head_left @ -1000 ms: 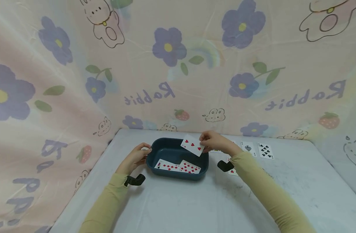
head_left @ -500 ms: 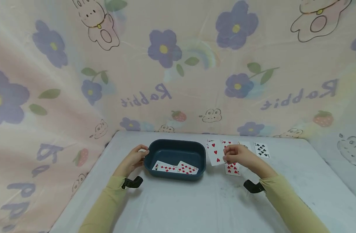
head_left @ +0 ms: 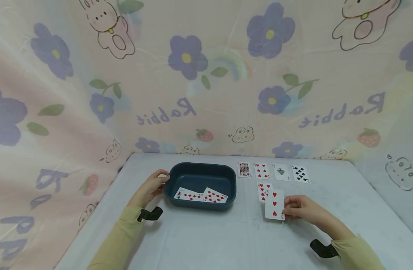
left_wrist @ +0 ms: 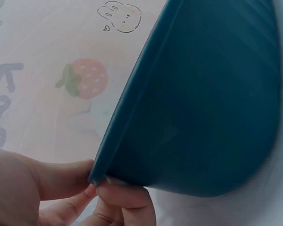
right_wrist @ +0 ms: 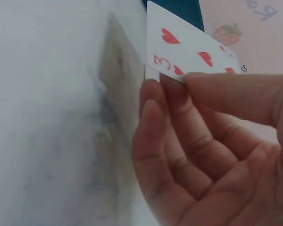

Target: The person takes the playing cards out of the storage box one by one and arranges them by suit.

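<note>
My left hand (head_left: 153, 187) pinches the left rim of a dark blue plastic basin (head_left: 169, 187); in the left wrist view the thumb and fingers (left_wrist: 125, 195) lie on either side of its edge (left_wrist: 115, 127). Several diamond playing cards (head_left: 215, 195) lie inside it. Off to the right, my right hand (head_left: 302, 210) holds the three of hearts (head_left: 275, 210) by its right edge, between thumb and fingers. That card partly covers another heart card (head_left: 261, 192) on the table. In the right wrist view the three (right_wrist: 184, 44) is tilted, its lower corner between the fingertips.
Behind the held card lies a row: a face card of diamonds (head_left: 244, 170), a heart card (head_left: 262, 171), an ace of spades (head_left: 281, 172) and a club card (head_left: 301, 174). A patterned curtain (head_left: 223, 105) hangs along the table's (head_left: 206, 240) back and left edges.
My right hand has carried the three of hearts from above the basin rightward and toward me, beside the lone heart card. The left hand has stayed on the rim. The view shifts slightly.
</note>
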Demonstrator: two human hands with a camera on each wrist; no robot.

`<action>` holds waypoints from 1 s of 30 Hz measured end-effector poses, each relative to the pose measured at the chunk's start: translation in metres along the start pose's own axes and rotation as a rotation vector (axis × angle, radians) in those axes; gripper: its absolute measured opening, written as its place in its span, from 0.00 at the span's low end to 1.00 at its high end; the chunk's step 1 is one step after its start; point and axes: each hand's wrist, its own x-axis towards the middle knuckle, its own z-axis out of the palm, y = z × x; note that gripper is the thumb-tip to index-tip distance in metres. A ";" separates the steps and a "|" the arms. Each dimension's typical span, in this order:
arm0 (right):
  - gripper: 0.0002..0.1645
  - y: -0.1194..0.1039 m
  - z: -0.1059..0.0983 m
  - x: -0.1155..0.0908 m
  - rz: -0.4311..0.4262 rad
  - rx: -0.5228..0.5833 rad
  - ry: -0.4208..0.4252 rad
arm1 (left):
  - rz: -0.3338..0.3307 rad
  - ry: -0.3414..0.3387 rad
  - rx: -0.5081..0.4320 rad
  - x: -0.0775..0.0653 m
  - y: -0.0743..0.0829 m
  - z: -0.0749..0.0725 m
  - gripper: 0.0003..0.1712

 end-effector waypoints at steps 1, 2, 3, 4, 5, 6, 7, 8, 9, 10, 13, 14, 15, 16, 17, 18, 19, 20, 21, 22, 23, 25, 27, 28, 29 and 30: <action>0.12 0.002 0.000 -0.002 0.011 -0.004 -0.006 | 0.000 -0.003 -0.003 -0.001 0.000 -0.001 0.12; 0.12 0.004 0.001 -0.003 0.022 -0.009 -0.011 | -0.001 -0.005 -0.008 -0.001 0.000 -0.001 0.12; 0.13 0.005 0.002 -0.005 0.030 -0.007 -0.019 | 0.003 -0.012 -0.008 -0.002 0.000 -0.002 0.13; 0.13 0.007 0.003 -0.006 0.037 -0.007 -0.027 | 0.004 -0.014 -0.010 -0.003 -0.001 -0.002 0.13; 0.14 0.008 0.005 -0.007 0.045 -0.001 -0.036 | 0.008 -0.018 -0.010 -0.003 0.000 -0.003 0.13; 0.14 0.009 0.007 -0.008 0.050 0.005 -0.046 | 0.007 -0.019 -0.013 -0.003 -0.001 -0.003 0.13; 0.15 0.010 0.009 -0.009 0.053 0.014 -0.057 | 0.007 -0.018 -0.014 -0.003 -0.001 -0.003 0.13; 0.15 0.011 0.011 -0.010 0.061 0.024 -0.066 | 0.004 -0.016 -0.018 -0.003 -0.001 -0.003 0.13; 0.15 0.012 0.013 -0.011 0.068 0.037 -0.073 | 0.005 -0.019 -0.015 -0.003 -0.001 -0.003 0.13; 0.15 0.012 0.014 -0.012 0.076 0.046 -0.077 | 0.002 -0.015 -0.015 -0.002 -0.001 -0.003 0.13; 0.15 0.013 0.018 -0.014 0.103 0.072 -0.076 | -0.004 -0.006 -0.016 0.000 0.000 -0.001 0.12; 0.16 0.013 0.019 -0.014 0.112 0.073 -0.073 | -0.004 -0.005 -0.016 0.001 0.000 -0.001 0.12; 0.16 0.013 0.020 -0.015 0.120 0.076 -0.070 | -0.003 -0.003 -0.013 0.001 0.000 -0.001 0.12; 0.17 0.013 0.020 -0.015 0.126 0.076 -0.066 | -0.004 0.002 -0.016 0.002 0.000 0.000 0.12; 0.17 0.012 0.020 -0.016 0.131 0.080 -0.065 | -0.001 0.003 -0.017 0.002 0.000 0.000 0.11; 0.18 0.012 0.021 -0.016 0.136 0.082 -0.063 | 0.003 0.005 -0.015 0.002 0.000 0.000 0.11; 0.18 0.012 0.021 -0.016 0.140 0.081 -0.061 | 0.007 0.004 -0.013 0.002 0.000 0.000 0.11; 0.19 0.011 0.022 -0.016 0.143 0.079 -0.059 | 0.008 0.004 -0.012 0.001 0.000 0.000 0.11; 0.19 0.011 0.022 -0.017 0.145 0.078 -0.058 | 0.011 0.005 -0.014 0.001 0.000 0.000 0.11; 0.19 0.010 0.023 -0.017 0.148 0.077 -0.056 | 0.013 0.003 -0.013 0.001 0.000 0.000 0.11; 0.20 0.010 0.023 -0.017 0.148 0.075 -0.053 | 0.012 0.004 -0.012 0.001 0.000 0.000 0.11; 0.20 0.009 0.024 -0.017 0.146 0.065 -0.048 | 0.006 0.001 -0.012 0.001 0.001 0.000 0.11; 0.21 0.008 0.024 -0.017 0.140 0.061 -0.043 | 0.004 -0.001 -0.008 0.000 0.001 -0.001 0.11; 0.21 0.008 0.025 -0.018 0.138 0.060 -0.039 | 0.004 -0.004 -0.005 0.001 0.000 -0.001 0.12; 0.22 0.008 0.025 -0.018 0.133 0.056 -0.035 | 0.004 -0.005 -0.004 0.001 0.000 -0.001 0.12; 0.22 0.008 0.025 -0.018 0.132 0.053 -0.030 | 0.006 -0.008 -0.001 0.001 0.000 -0.001 0.12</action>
